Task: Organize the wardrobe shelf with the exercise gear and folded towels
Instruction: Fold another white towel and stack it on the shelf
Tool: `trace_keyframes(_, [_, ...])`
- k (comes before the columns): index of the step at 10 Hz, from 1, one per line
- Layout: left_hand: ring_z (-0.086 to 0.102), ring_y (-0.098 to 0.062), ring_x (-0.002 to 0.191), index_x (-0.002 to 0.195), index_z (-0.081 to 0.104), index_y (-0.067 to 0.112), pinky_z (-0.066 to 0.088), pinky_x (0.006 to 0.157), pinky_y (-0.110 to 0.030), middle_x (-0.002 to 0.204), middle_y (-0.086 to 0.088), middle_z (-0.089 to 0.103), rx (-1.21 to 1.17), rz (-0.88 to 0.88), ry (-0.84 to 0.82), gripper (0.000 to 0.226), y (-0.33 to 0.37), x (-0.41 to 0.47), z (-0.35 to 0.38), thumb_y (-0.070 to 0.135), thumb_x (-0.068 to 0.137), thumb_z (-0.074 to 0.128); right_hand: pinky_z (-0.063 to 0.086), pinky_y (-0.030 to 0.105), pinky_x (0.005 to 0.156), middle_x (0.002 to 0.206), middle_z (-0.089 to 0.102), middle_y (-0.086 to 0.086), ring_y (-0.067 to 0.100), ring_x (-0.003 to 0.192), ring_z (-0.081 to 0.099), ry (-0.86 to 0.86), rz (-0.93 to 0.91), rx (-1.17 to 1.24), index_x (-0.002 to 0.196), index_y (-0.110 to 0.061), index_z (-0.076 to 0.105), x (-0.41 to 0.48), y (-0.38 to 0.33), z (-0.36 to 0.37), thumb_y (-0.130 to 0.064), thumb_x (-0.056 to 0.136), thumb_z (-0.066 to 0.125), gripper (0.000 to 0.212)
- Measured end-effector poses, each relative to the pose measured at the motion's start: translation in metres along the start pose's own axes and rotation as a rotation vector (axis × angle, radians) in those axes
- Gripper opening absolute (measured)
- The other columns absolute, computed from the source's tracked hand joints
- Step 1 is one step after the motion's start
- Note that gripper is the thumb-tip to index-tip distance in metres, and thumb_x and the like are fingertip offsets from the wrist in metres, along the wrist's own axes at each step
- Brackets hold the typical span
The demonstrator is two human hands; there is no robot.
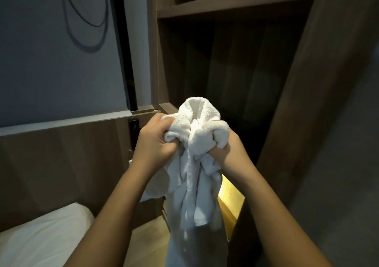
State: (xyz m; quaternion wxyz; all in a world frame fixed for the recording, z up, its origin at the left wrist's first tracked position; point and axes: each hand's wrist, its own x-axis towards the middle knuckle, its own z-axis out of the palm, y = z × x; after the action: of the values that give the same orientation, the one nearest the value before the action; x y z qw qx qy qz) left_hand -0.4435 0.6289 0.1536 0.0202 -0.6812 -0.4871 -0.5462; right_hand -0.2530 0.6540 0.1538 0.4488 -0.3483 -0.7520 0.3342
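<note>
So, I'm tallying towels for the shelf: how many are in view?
1. The white towel, bunched up, is gripped by the left hand and right hand before the wardrobe; others could lie out of view.

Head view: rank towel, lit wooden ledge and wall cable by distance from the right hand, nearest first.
1. towel: held in the grip of the right hand, in front of the wardrobe opening.
2. lit wooden ledge: just below the right wrist, low in the wardrobe.
3. wall cable: far upper left, looped on the grey wall.
</note>
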Motion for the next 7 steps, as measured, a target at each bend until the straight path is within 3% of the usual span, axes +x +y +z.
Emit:
trace_keyframes(1, [0.056, -0.004, 0.086, 0.101, 0.070, 0.017, 0.051, 0.073, -0.026, 0.095, 0.009, 0.059, -0.048, 0.030, -0.114, 0.026, -0.057, 0.030, 0.011, 0.008, 0.077, 0.064, 0.047, 0.020, 0.078, 0.091, 0.059, -0.016, -0.010, 0.086, 0.058, 0.050, 0.081, -0.137, 0.092, -0.032, 0.055, 0.040, 0.023, 0.020, -0.007, 0.089, 0.066, 0.027])
trace_keyframes(2, [0.055, -0.002, 0.085, 0.099, 0.071, 0.017, 0.045, 0.072, -0.018, 0.095, 0.009, 0.058, -0.113, 0.058, -0.226, 0.026, -0.106, 0.061, 0.022, 0.015, 0.076, 0.059, 0.053, 0.022, 0.077, 0.093, 0.063, -0.013, -0.002, 0.090, 0.062, 0.162, 0.152, -0.159, 0.096, -0.029, 0.061, 0.075, 0.037, 0.043, -0.010, 0.084, 0.069, 0.023])
trace_keyframes(3, [0.055, -0.002, 0.088, 0.094, 0.069, 0.019, 0.042, 0.074, -0.014, 0.095, 0.008, 0.059, -0.165, 0.090, -0.373, 0.022, -0.146, 0.089, 0.029, 0.017, 0.075, 0.059, 0.049, 0.017, 0.068, 0.089, 0.067, -0.017, -0.004, 0.085, 0.063, 0.246, 0.243, -0.120, 0.094, -0.032, 0.062, 0.097, 0.045, 0.062, 0.002, 0.074, 0.067, 0.040])
trace_keyframes(4, [0.055, 0.000, 0.087, 0.088, 0.069, 0.020, 0.039, 0.074, -0.011, 0.091, 0.010, 0.058, -0.225, 0.117, -0.494, 0.021, -0.175, 0.111, 0.033, 0.015, 0.071, 0.058, 0.047, 0.015, 0.062, 0.082, 0.067, -0.022, -0.005, 0.078, 0.064, 0.299, 0.346, -0.090, 0.090, -0.032, 0.062, 0.110, 0.052, 0.084, 0.008, 0.074, 0.061, 0.044])
trace_keyframes(6, [0.057, -0.011, 0.084, 0.086, 0.067, 0.012, 0.046, 0.072, -0.029, 0.091, 0.005, 0.058, -0.251, 0.200, -0.647, 0.020, -0.213, 0.122, 0.042, 0.013, 0.069, 0.057, 0.053, 0.023, 0.065, 0.084, 0.073, -0.009, 0.006, 0.083, 0.069, 0.428, 0.433, 0.051, 0.096, -0.021, 0.065, 0.112, 0.076, 0.119, 0.006, 0.079, 0.063, 0.032])
trace_keyframes(7, [0.053, -0.012, 0.076, 0.076, 0.061, 0.012, 0.042, 0.066, -0.026, 0.084, 0.006, 0.054, -0.261, 0.251, -0.708, 0.010, -0.222, 0.113, 0.050, 0.013, 0.069, 0.055, 0.051, 0.022, 0.058, 0.080, 0.073, -0.005, 0.011, 0.077, 0.068, 0.500, 0.499, 0.091, 0.098, -0.018, 0.066, 0.099, 0.090, 0.136, 0.002, 0.082, 0.065, 0.025])
